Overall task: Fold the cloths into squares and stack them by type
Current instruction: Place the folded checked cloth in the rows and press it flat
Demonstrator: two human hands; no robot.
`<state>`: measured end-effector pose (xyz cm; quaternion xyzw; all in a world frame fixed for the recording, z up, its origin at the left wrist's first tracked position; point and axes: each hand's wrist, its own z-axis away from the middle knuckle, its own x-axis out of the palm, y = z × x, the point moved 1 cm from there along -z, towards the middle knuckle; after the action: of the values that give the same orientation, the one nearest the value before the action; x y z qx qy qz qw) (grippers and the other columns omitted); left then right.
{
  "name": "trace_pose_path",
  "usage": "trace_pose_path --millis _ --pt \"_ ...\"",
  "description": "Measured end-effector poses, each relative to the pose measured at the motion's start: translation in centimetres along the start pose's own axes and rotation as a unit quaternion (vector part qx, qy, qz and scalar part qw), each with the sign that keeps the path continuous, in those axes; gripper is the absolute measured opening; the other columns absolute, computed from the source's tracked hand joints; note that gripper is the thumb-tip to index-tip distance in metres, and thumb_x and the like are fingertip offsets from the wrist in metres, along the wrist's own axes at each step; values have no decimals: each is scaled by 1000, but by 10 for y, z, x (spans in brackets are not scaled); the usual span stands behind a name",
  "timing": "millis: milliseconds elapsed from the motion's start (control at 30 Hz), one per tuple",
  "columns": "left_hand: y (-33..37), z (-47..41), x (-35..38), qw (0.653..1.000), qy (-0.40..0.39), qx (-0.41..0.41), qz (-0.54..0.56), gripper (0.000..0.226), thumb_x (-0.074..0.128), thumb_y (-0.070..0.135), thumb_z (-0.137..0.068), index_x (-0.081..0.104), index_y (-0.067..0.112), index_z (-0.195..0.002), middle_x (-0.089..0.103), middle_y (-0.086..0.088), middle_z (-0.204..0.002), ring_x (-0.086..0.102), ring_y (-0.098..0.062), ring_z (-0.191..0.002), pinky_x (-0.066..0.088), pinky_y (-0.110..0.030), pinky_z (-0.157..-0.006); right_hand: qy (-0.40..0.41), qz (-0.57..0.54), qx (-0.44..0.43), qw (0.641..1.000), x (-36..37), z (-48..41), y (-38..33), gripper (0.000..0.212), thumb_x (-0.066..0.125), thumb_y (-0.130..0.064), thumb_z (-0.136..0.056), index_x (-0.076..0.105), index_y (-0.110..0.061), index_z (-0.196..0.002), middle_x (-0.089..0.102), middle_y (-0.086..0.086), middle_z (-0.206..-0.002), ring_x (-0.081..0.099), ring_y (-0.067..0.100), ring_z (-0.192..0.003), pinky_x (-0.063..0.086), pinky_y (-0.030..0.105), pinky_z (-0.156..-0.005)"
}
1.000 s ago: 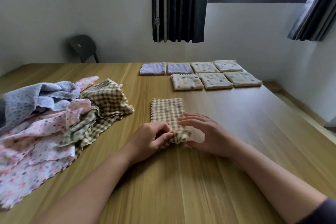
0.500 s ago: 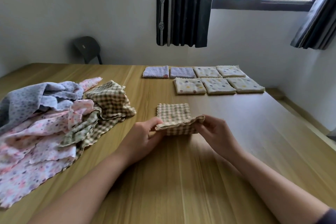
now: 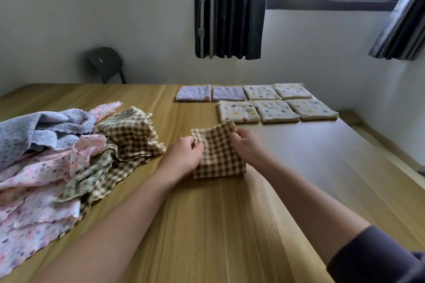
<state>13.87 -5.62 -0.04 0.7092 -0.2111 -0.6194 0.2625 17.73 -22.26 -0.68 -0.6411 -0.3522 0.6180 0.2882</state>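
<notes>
Unfolded cloth pile (image 3: 57, 156) lay at bench (image 3: 207, 225) left. Left hand (image 3: 184, 156), fingers curled, pinched left edge of folded checked cloth (image 3: 218, 158), mid-bench, lower edge on wood, top lifted. Right hand (image 3: 248, 147) gripped its upper right corner. Folded squares (image 3: 276, 110) sat in rows far right.

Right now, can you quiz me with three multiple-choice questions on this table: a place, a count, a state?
1. Where is the unfolded pile?
A) left part of the table
B) in a basket
C) on the floor

2. How many cream dotted squares lie folded?
A) three
B) five
C) seven

3. The checked cloth is:
A) lying flat, untouched
B) held by both sides, partly raised
C) rolled into a ball

Answers: A, the pile lies on the table's left; B, five sit in two rows far across; B, left grip and right grip pinch its sides.
</notes>
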Motion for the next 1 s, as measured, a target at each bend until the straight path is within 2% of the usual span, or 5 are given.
trace_pose_path --millis 167,333,633,800,1000 --pt "-8 46 -25 967 -38 201 155 21 63 31 -89 61 23 -108 67 18 -98 64 1 -89 48 -10 -69 -29 -164 -179 970 -33 61 -4 11 51 -8 -94 59 -11 -88 58 -2 -75 53 8 -69 43 23 -61" --pt "-35 66 -13 933 -106 344 -17 50 73 14 -77 54 23 -122 52 15 -135 56 0 -114 49 -13 -85 -103 -23 -294 950 -43 105 27 21 63 -19 -82 58 -27 -101 67 -13 -113 63 2 -103 47 15 -84" --pt "-37 75 -4 830 -135 449 -302 67 29 43 -90 18 21 -152 17 1 -156 16 -9 -144 14 -39 -118 -248 335 -346 840 -42 113 44 79 50 -19 -92 -3 -41 -147 -5 -19 -156 -16 -5 -141 -8 20 -117" --pt "-37 75 -3 862 -188 402 -246 67 12 47 -87 16 27 -150 10 11 -154 7 0 -142 -9 -21 -114 -233 309 -345 855 -41 108 43 66 55 -23 -89 26 -34 -148 18 -19 -153 7 -8 -142 0 19 -117" --pt "-17 65 -12 972 -69 198 110 26 52 44 -94 69 26 -100 71 12 -87 63 2 -75 47 -16 -65 -53 8 -159 986 -39 86 16 23 55 -11 -93 63 -26 -78 67 -11 -77 61 -4 -72 47 17 -64"
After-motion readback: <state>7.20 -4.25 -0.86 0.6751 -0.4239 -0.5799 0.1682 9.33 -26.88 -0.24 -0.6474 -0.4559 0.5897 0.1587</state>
